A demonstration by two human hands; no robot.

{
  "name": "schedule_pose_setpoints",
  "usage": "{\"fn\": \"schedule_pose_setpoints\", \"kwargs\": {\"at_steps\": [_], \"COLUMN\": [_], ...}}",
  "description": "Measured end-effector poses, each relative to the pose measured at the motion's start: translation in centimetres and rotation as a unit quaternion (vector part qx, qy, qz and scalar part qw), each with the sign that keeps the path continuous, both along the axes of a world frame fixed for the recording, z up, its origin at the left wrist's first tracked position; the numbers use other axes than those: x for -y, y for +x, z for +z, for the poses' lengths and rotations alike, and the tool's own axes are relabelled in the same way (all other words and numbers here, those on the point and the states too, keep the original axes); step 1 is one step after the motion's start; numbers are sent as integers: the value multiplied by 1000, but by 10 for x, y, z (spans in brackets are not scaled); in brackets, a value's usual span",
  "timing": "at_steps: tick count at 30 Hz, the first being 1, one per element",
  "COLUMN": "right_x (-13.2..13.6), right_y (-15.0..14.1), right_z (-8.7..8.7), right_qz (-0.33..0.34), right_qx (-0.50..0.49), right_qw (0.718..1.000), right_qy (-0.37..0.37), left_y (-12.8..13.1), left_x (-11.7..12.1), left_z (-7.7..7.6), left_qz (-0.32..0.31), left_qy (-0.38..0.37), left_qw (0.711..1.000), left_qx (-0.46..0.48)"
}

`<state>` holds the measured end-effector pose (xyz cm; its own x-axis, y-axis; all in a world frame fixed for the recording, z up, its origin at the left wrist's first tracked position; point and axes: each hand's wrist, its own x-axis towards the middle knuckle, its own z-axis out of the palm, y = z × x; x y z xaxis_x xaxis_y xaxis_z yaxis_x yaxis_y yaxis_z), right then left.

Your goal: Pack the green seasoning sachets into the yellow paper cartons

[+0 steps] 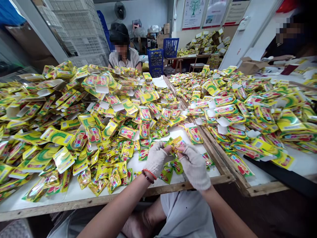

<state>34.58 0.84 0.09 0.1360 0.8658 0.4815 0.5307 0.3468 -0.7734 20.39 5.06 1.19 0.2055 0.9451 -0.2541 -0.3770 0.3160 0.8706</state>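
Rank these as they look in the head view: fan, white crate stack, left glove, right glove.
1. White crate stack
2. Right glove and left glove, too alike to rank
3. Fan

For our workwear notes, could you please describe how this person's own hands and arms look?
The left hand and right hand wear off-white knitted gloves, with some fingertips bare. An orange-red band and dark beaded bracelet circle the left wrist; neither shows on the right. Both forearms are bare, no sleeves in view.
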Motion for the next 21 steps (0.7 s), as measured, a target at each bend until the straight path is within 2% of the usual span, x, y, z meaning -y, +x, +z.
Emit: {"fn": "schedule_pose_setpoints", "kwargs": {"at_steps": [2,6,9,11,13,15,16,18,21], "right_x": [10,10,0,-3,-3,1,3,6,7], "right_y": [-2,11,24,26,21,10,5,-5,-5], "right_z": [3,13,16,14,9,5,3,0,-2], "right_qz": [12,-66,-35,-3,11,17,17,12,36], "right_qx": [29,24,-19,-100,-228,-334,-359,-354,-284], "right_qw": [999,994,984,969,939,904,896,904,935], "right_qy": [-12,-87,-173,-224,-258,-267,-261,-238,-209], "left_y": [1,-3,-1,5,13,20,23,26,24], "left_x": [3,5,10,14,18,22,23,25,25], "left_z": [-4,-11,-7,-2,0,-2,-5,-11,-16], "left_qz": [20,22,6,17,39,57,64,70,46], "left_qy": [15,52,49,28,11,12,19,38,83], "left_qw": [1000,997,998,999,998,995,994,994,995], "left_qx": [1,-51,-44,-5,43,82,90,78,-14]}}
